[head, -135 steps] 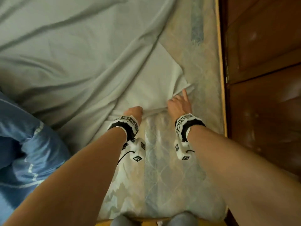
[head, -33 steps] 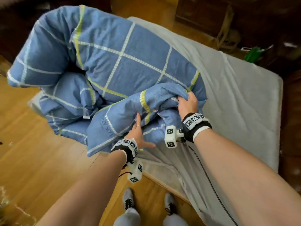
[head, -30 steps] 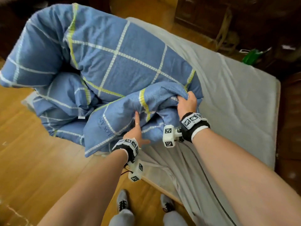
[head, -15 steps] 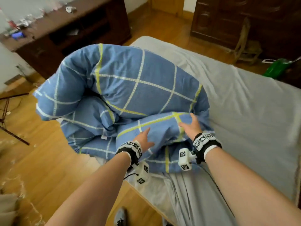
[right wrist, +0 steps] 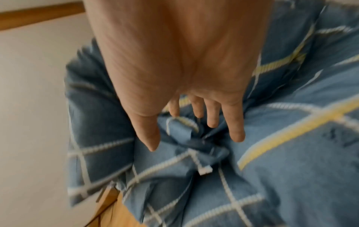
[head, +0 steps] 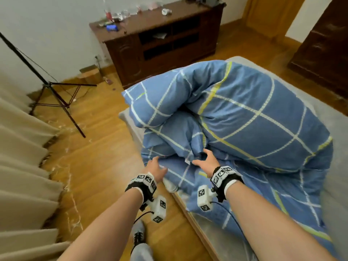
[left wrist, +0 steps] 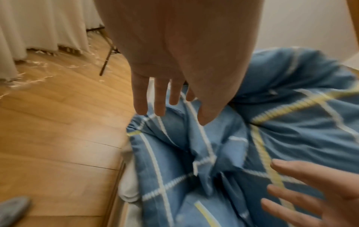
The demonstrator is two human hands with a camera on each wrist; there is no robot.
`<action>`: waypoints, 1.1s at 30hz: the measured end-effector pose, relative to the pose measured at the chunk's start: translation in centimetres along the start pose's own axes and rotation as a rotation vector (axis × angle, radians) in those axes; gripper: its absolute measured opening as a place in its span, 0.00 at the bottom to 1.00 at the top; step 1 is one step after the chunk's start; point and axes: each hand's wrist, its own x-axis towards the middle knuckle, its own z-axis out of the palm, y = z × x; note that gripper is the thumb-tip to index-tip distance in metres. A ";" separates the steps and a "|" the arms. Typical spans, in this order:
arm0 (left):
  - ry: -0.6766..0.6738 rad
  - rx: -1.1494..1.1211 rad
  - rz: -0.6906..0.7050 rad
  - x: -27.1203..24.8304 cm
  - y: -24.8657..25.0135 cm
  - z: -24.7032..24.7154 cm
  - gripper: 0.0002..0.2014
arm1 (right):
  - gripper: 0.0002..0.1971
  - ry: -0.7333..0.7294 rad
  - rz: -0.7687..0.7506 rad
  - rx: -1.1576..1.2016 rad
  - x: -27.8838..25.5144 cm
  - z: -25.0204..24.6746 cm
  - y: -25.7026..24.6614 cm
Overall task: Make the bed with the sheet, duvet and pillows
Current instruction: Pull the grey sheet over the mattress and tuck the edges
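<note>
The blue duvet (head: 244, 117) with white and yellow checks lies bunched in a heap on the near left part of the bed, over the grey sheet (head: 337, 166). My left hand (head: 158, 165) is open at the duvet's near left edge, fingers straight (left wrist: 172, 107). My right hand (head: 201, 158) is open with spread fingers just over a crumpled fold of the duvet (right wrist: 272, 153), holding nothing (right wrist: 194, 135). Whether the fingertips touch the cloth is unclear. No pillow is in view.
Wooden floor lies left of the bed, with my shoe (head: 138, 236) beside the bed frame. A black tripod (head: 56, 97) and a beige curtain (head: 22, 166) stand at the left. A dark cabinet (head: 160, 40) is beyond the bed's foot, a dark wardrobe (head: 323, 53) at the far right.
A second ago my right hand gripped a bunch of the raised duvet. Now the duvet has dropped onto the bed and both hands are off it, open. My view has lifted toward the room.
</note>
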 end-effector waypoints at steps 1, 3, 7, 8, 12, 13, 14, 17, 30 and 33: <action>-0.007 -0.040 -0.021 1.2 -2.5 -1.3 0.34 | 0.46 0.001 0.027 -0.007 0.8 3.1 -0.7; -0.013 -0.102 -0.045 3.3 -7.1 -4.0 0.34 | 0.51 -0.018 0.078 -0.052 1.8 8.7 -2.4; 0.012 -0.265 -0.127 6.8 -12.4 -11.4 0.37 | 0.57 0.027 0.065 -0.219 1.8 14.8 -9.9; 0.030 -0.325 -0.129 8.0 -12.7 -13.3 0.37 | 0.57 0.100 -0.022 -0.274 1.7 15.2 -12.6; 0.068 -0.422 -0.110 13.1 -12.8 -19.4 0.35 | 0.55 0.481 -0.475 -0.828 3.4 14.4 -23.4; 0.075 -0.421 -0.127 14.2 -12.8 -20.4 0.35 | 0.53 0.470 -0.522 -0.905 4.1 14.2 -25.5; 0.079 -0.417 -0.146 15.1 -12.8 -21.2 0.34 | 0.51 0.430 -0.515 -0.946 5.1 14.2 -27.0; 0.018 -0.380 -0.144 18.2 -12.1 -22.7 0.36 | 0.45 0.299 -0.270 -0.925 9.2 14.5 -28.5; -0.513 -0.119 -0.201 33.4 -10.7 -5.7 0.65 | 0.55 0.299 0.216 -0.833 25.0 13.0 -15.9; -0.608 -0.075 -0.205 36.3 -10.0 -1.8 0.61 | 0.53 0.326 0.220 -0.819 27.8 12.0 -15.0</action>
